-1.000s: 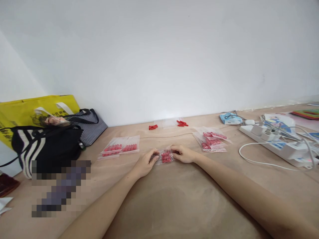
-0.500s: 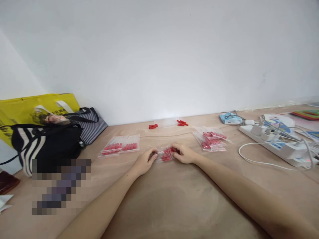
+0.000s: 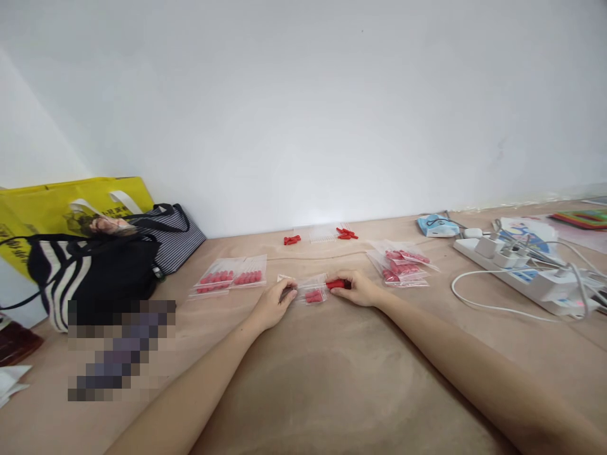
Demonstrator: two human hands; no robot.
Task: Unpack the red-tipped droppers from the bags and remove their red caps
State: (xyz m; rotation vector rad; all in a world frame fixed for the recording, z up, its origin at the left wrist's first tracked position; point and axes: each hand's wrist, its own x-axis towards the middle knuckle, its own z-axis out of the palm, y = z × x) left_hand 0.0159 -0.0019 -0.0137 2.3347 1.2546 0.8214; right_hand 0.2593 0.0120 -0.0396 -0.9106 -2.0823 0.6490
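While left hand pinches near edge of small clear bag, right hand grips red pieces at bag's other side. Bag lies on counter between hands, more pieces inside; cannot tell if mouth is open. Filled bags lie beyond left hand, bag heap beyond right. Likely risks: thin film buckles if left pinch slackens, catching pieces; loose right grip could drop some; hard tug could spill contents.
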